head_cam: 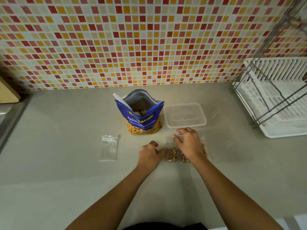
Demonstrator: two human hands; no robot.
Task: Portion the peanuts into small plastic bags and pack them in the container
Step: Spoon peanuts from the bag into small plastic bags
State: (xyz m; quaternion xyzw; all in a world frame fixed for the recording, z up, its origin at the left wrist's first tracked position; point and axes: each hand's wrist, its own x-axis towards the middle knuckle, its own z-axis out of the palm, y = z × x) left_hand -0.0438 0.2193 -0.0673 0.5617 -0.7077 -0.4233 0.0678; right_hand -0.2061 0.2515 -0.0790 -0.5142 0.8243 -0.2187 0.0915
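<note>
Clear plastic, small bag, empty (108, 147): lies flat on the grey tabletop (58, 180), well left of the hands; long axis runs from the person towards the wall. Not yet filled.

Blue peanut pouch (142, 120): stands upright near the wall, mouth open and facing up, a white scoop handle leaning inside; nuts remain in it.

Left hand (149, 155): at the left edge of the filled bag, fingers curled; whether its grip pinches the plastic cannot be told.

Filled bag (174, 155): flat on the tabletop between the hands, just in front of the pouch and container. Peanuts are bunched at the near end, and the clear end points away, towards the container (its long axis is largely hidden under the hand).

Container (184, 117): clear, lidless, just right of the pouch; nothing shows inside it.

Right hand (189, 143): lies over the filled bag, grip apart, fingers spread.

White dish rack (274, 97): far right.

Progress, as judged: one portion bagged, probably being closed; none packed; one bag left to fill.
</note>
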